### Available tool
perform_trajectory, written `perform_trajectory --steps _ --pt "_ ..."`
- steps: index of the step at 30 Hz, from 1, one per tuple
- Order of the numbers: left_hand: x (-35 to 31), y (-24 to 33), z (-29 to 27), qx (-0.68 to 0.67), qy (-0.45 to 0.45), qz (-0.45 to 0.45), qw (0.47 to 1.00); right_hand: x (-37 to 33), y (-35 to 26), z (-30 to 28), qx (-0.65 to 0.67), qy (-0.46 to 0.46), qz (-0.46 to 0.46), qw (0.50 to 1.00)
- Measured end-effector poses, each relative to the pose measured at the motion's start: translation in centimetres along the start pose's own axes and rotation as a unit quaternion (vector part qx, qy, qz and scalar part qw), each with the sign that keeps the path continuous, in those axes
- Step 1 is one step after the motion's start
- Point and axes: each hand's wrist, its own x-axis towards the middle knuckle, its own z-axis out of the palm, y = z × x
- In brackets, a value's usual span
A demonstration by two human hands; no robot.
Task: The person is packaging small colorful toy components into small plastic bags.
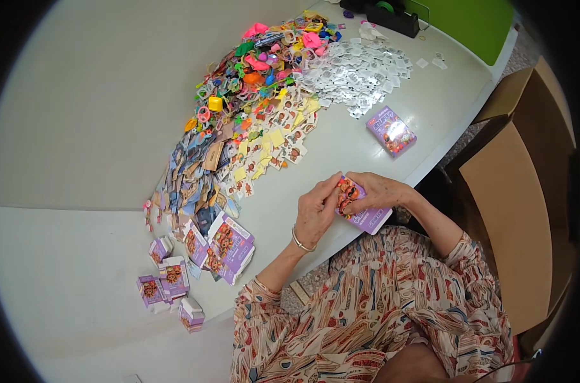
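Observation:
Both my hands hold a small purple cardboard box (366, 221) with cartoon figures on its front, just above the table's near edge. My left hand (316, 212) is closed along its left side, a bracelet at the wrist. My right hand (378, 189) wraps its right side, with the thumb across the printed front. A flap seems to stick out at the end of the box nearest me. Beyond my right hand, another purple box (392, 131) lies on the white table (341, 150), looking closed.
Several flat or part-folded purple boxes (229, 246) lie at the left. A curved heap runs from folded leaflets (191, 175) through picture cards (271, 137) and colourful small toys (258, 70) to clear-and-white packets (360, 73). A tape dispenser (395, 19) stands behind; a large open carton (507, 217) stands at right.

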Motion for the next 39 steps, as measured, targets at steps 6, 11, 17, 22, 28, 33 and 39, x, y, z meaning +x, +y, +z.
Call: perform_trajectory --steps 6,11,17,22,28,33,39 --pt "0.9 -1.5 -1.4 -0.321 0.038 -0.185 0.928 0.1 0.2 -1.5 0.145 0.068 0.011 0.987" --pt "2.1 -1.6 -1.7 -0.551 0.080 -0.277 0.783 -0.3 1.8 -0.9 0.251 0.152 -0.154 0.943" --pt "2.4 -4.8 -0.3 -0.202 0.015 -0.153 0.967 0.5 0.4 1.9 -0.061 0.313 -0.102 0.942" --pt "4.5 -8.5 -2.8 0.343 0.243 0.043 0.906 -0.8 -0.1 0.7 -0.167 0.345 -0.090 0.919" --pt "4.9 -9.9 -2.7 0.329 0.259 -0.027 0.908 -1.7 -0.2 1.3 -0.232 0.337 -0.026 0.912" --pt "5.1 -7.7 -5.8 -0.137 0.222 -0.083 0.962 -1.6 -1.7 1.2 -0.351 0.308 -0.005 0.884" --pt "4.5 0.0 -4.6 -0.167 0.183 -0.071 0.966 -1.4 -2.3 1.3 -0.414 0.283 0.013 0.865"
